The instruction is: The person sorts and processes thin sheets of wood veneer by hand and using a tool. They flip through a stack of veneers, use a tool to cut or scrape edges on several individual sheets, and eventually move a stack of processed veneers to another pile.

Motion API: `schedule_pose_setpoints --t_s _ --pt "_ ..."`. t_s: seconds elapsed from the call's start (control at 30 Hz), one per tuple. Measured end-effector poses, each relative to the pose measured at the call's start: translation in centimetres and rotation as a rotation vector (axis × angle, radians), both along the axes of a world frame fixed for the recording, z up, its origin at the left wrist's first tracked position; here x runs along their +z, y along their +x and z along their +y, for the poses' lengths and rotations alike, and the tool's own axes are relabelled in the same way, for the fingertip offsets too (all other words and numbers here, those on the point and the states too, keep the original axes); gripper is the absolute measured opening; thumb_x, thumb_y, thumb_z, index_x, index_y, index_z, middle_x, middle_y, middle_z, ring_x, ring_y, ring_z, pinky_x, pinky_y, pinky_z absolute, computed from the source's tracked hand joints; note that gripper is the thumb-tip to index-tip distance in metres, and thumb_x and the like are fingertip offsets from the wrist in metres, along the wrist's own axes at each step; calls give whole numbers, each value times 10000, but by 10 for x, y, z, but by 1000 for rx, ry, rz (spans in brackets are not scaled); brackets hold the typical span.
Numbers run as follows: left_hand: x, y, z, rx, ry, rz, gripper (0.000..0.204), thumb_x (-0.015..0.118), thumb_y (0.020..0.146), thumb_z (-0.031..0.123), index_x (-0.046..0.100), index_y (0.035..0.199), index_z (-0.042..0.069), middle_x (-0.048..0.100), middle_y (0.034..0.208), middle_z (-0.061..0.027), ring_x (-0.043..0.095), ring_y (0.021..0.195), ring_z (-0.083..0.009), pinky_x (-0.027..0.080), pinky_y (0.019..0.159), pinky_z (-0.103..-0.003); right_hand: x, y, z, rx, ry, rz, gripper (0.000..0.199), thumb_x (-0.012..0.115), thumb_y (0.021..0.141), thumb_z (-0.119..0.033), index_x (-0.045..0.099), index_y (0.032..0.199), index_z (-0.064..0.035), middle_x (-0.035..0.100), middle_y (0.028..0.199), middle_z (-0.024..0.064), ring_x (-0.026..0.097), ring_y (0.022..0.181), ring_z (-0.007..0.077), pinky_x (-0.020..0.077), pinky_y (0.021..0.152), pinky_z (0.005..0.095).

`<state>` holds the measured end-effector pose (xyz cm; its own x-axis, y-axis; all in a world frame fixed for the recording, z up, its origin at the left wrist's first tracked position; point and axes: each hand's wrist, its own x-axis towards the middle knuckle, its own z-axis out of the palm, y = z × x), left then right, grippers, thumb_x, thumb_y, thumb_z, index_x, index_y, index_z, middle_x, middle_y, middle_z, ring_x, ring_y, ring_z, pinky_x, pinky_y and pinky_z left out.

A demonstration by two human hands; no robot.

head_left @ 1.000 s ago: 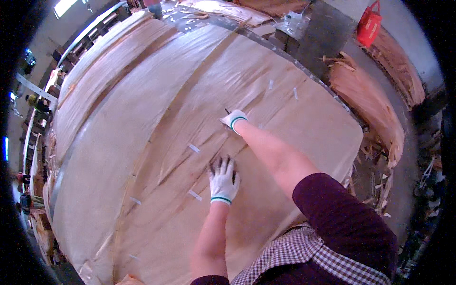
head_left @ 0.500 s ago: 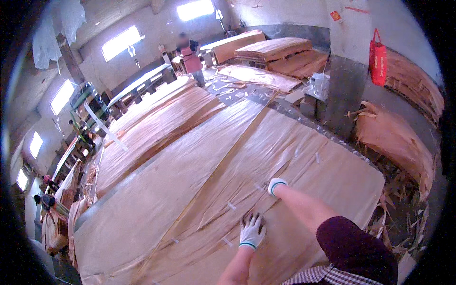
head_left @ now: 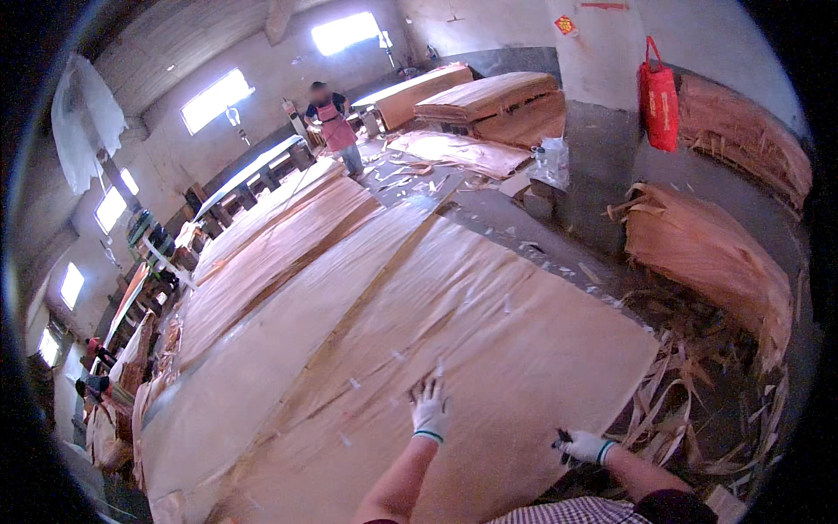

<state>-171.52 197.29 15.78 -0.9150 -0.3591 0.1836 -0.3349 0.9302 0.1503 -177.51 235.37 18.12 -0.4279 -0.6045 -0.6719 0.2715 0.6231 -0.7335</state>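
Observation:
A broad, pale wood veneer sheet [head_left: 524, 349] with wrinkles spreads before me, several short whitish tape strips stuck on it. My left hand [head_left: 430, 409], in a white glove with a green-edged cuff and darkened fingertips, lies flat on the sheet with its fingers spread, close to the tape pieces. My right hand [head_left: 583, 446], gloved the same way, is at the sheet's near right edge. Its fingers are curled in and look dark at the ends; a small dark shape shows there, and I cannot make out whether it is a held object or the soiled fingertips.
A long yellowish strip [head_left: 349, 313] crosses the sheet. Beyond it lie more veneer stacks [head_left: 279, 253]. Torn veneer scraps [head_left: 672, 397] litter the floor at right, near a bent veneer pile [head_left: 703, 253]. A pillar [head_left: 598, 148] and a red bag [head_left: 659, 100] stand behind; a person [head_left: 334, 127] in an apron is far off.
My right hand has drawn back from the middle of the sheet to its near right edge. My left hand has shifted slightly left and stays flat. The view has turned a little.

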Motion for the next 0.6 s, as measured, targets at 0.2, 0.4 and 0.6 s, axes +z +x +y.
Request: schedule_pose_setpoints --t_s 0.2,0.4,0.6 --pt "7 -99 198 -36 170 -36 644 460 872 397 245 1419 133 176 1490 -106 105 1384 -303 27 1093 -538 -37 1 121 124 -119 300 409 471 884 -365 531 1139 -52 621 915 192 589 873 320 434 757 386" --pt "-29 -136 266 234 145 -125 676 377 870 492 270 1412 103 138 1500 -120 55 1387 -333 -2 1097 -518 -22 -57 258 97 36 373 366 461 881 -362 535 1096 -76 624 857 190 584 813 371 442 691 435" --pt "-15 -144 275 216 133 -69 650 452 840 425 321 1384 93 200 1478 -144 115 1376 -335 22 1100 -518 -47 -131 333 -120 39 494 318 478 896 -287 562 1093 -52 637 940 175 610 877 323 458 773 395"
